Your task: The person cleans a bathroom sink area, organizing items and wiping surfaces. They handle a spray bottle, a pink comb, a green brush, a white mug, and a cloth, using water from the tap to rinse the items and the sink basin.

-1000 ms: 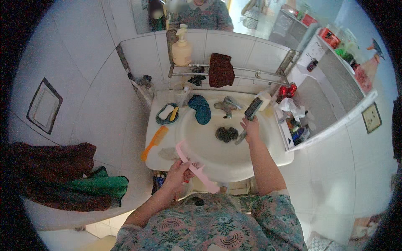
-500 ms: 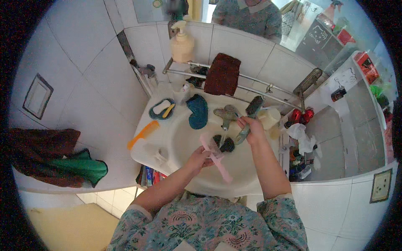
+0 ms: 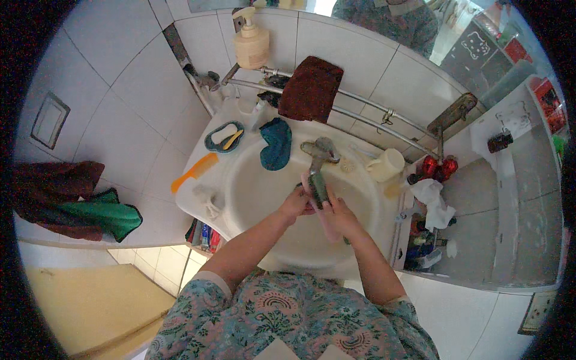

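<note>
Over the white washbasin [image 3: 240, 192], my left hand [image 3: 295, 204] is closed around a pink comb [image 3: 329, 225], tilted and partly hidden behind my right hand. My right hand [image 3: 341, 217] grips a grey-green brush [image 3: 318, 187] with dark bristles. The brush lies along the comb, touching or very close to it; the overlap hides which. Both are just below the metal faucet [image 3: 324, 149]. A folded teal cloth [image 3: 276, 144] drapes over the basin's back left rim.
A soap dish [image 3: 216, 143] and an orange comb [image 3: 195, 172] lie on the left ledge. A cream mug [image 3: 387, 165] stands at the right. Behind, a metal rail [image 3: 366, 119] carries a brown cloth [image 3: 311, 90]; a pump bottle [image 3: 251, 42] stands at its left end.
My right hand has brought the brush left and down onto or against the comb. The comb has turned more upright in my left hand. The view has shifted slightly.
</note>
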Tool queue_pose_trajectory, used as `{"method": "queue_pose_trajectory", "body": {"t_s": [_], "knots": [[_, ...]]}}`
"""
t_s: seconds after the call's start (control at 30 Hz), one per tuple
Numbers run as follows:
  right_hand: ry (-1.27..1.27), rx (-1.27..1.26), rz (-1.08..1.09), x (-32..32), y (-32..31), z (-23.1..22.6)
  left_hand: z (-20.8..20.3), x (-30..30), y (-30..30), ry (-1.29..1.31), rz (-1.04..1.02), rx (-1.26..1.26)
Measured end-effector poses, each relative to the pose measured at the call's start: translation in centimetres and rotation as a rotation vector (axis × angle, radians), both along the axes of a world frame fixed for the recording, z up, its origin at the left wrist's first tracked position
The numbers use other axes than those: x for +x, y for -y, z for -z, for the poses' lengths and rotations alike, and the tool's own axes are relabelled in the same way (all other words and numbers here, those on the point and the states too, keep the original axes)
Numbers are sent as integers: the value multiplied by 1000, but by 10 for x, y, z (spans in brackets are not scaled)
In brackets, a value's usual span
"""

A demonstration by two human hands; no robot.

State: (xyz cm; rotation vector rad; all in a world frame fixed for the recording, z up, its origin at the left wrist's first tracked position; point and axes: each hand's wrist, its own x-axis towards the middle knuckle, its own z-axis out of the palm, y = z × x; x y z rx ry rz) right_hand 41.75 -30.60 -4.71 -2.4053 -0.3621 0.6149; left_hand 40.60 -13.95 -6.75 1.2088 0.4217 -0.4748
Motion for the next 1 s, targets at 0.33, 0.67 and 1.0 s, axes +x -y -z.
{"method": "queue_pose_trajectory", "body": {"t_s": [0.33,0.67,1.0], "knots": [[281,-361,-73,-15,-60,1,54,-17,-35,-67,-93,31],[287,-386,160,-31,-65,-13,38,-16,-33,3,191,37],[156,-402,389,-65,-46,6,38,-1,-50,-61,336,17]]}}
